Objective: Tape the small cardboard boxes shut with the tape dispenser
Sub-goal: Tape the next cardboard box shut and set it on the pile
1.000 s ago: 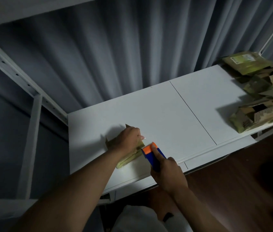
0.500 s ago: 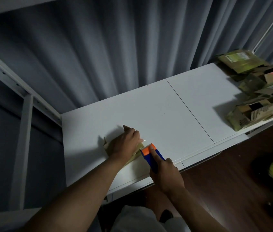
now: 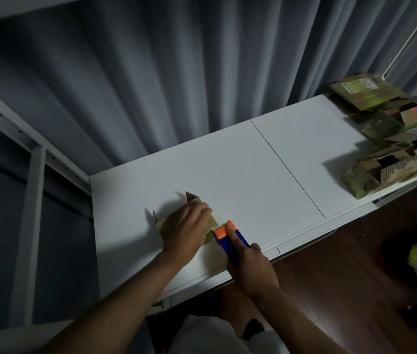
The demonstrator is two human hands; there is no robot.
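Little changed since half a second ago: left grip [image 3: 189,229] still pressing flat on small cardboard box [image 3: 194,200] on smooth white counter [image 3: 240,175]; right grip [image 3: 252,267] clenched around blue-orange plastic tape dispenser [image 3: 229,237], touching box's edge.

The scene is sitting in dim, bluish light, with the flat white counter [image 3: 240,175] showing as the brightest surface. Light is falling from the upper right, so the small brown cardboard box [image 3: 192,200] is casting a dark shadow leftward, and the heap of flattened cardboard boxes [image 3: 391,149] is doing likewise. The pleated grey curtain [image 3: 176,72] is fading into gloom. Straight frame bars are bowing at the edges (wide-angle distortion), and the far right is smearing softly.
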